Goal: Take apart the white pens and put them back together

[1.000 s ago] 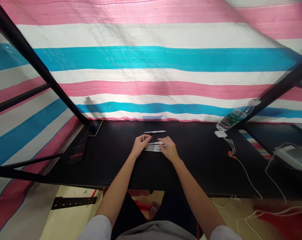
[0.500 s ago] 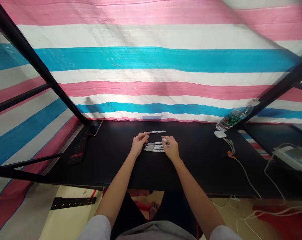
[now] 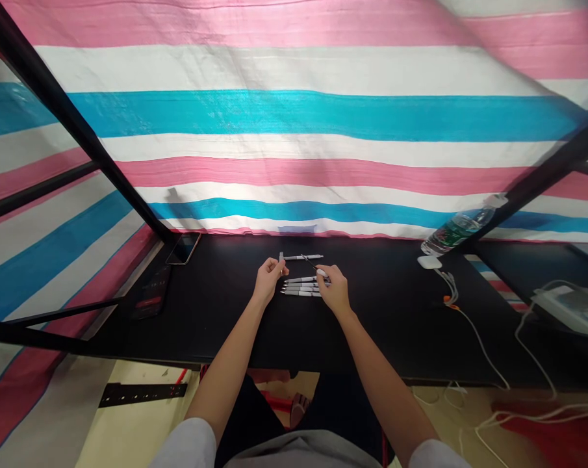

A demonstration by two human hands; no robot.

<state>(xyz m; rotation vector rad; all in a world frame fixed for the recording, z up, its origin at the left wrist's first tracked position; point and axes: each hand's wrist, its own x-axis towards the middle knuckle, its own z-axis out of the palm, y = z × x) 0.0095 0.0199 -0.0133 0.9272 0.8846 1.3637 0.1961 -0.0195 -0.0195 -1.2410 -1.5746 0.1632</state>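
L hand (image 3: pixel 269 281) is at left, its fingers (image 3: pixel 276 270) narrow and pinching a white pen (image 3: pixel 281 260), which stands nearly upright just above them. Between the hands, a row of white pens (image 3: pixel 298 286) lies on the black desk (image 3: pixel 216 325), w/ one more pen (image 3: pixel 309 257) just beyond it on far side. R hand (image 3: pixel 333 290) is at right, fingertips (image 3: pixel 324 278) at right ends of the row; if they hold a pen, I cannot tell.

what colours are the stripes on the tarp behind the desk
The tarp has pink, white and turquoise stripes, clearest in the head view.
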